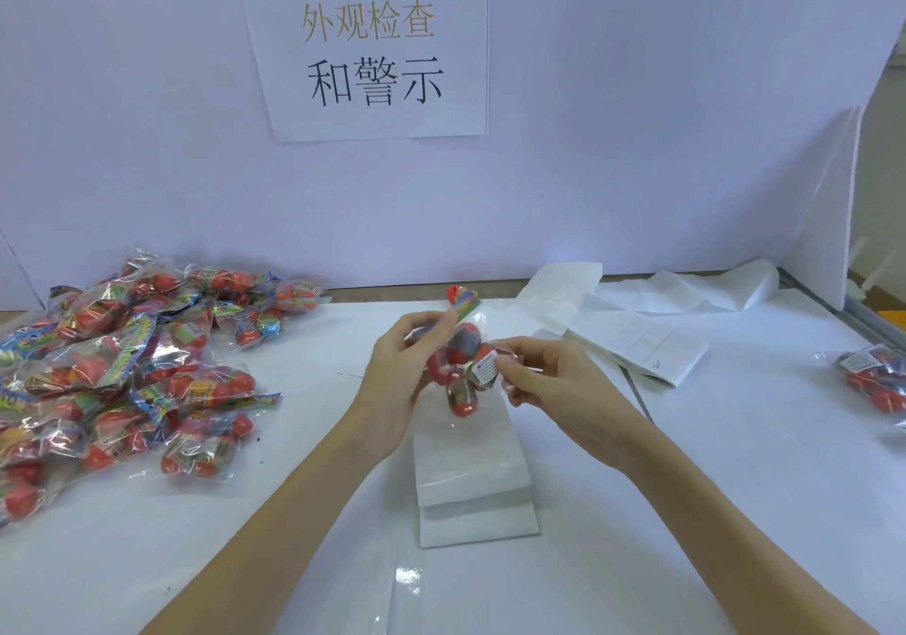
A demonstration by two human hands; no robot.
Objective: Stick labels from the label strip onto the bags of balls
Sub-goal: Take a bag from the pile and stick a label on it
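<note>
Clear bag (458,369) gripped in L hand (402,379), lifted off surface (637,487) for access; R hand (554,379) pinching label (486,368) on, prob. to seat it.

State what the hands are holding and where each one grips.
Both hold one bag of balls above the table: left hand grips its upper left side; right hand pinches the label against the bag's right side.
</note>
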